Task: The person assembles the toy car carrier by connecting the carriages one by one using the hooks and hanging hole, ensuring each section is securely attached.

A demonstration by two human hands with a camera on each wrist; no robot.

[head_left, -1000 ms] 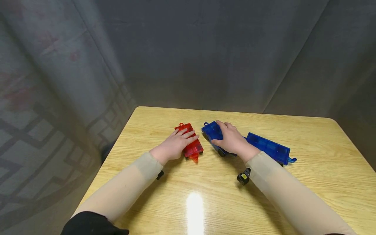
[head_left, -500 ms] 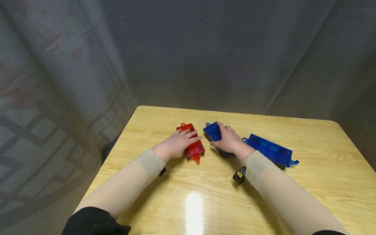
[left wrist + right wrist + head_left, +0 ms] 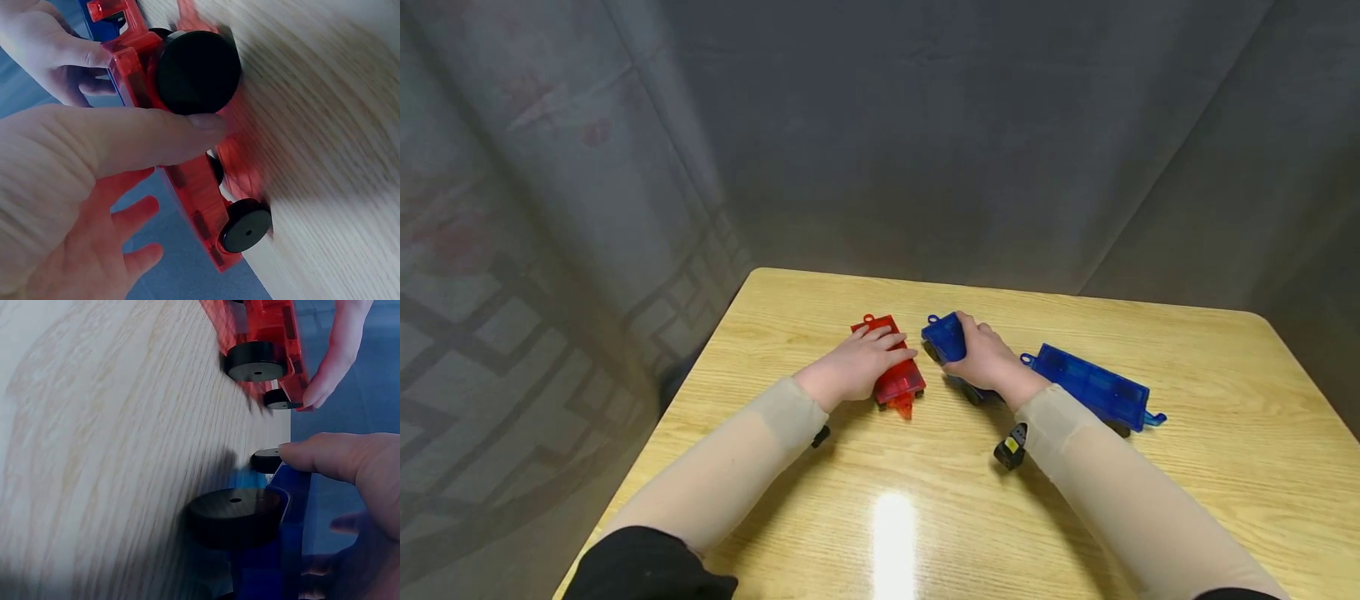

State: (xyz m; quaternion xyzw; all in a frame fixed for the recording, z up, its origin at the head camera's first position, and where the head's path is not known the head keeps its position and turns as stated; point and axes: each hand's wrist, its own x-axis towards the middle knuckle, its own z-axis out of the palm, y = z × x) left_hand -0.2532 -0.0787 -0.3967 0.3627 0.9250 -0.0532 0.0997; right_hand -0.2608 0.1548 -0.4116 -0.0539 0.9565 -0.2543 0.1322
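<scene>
Two grips, centre frame: left hand (image 3: 856, 364) clasps red car (image 3: 901, 382), right hand (image 3: 985, 357) blue car (image 3: 943, 337).
A slackened hold might let either car roll.

The place is looking like a curtained-off work booth, though the cloth is hiding what kind of building is surrounding it. In the head view, plain dark grey drapery (image 3: 910, 150) is hanging from eleven to two o'clock, beyond the far edge of the tabletop (image 3: 955, 492), with slanting creases running down it. At nine o'clock a paler cloth (image 3: 512, 250) is hanging in folds, showing a brick-like pattern and faint reddish blotches. The tabletop is showing pale wood grain and rounded far corners, and bright glare (image 3: 894, 542) is shining at six o'clock.
</scene>
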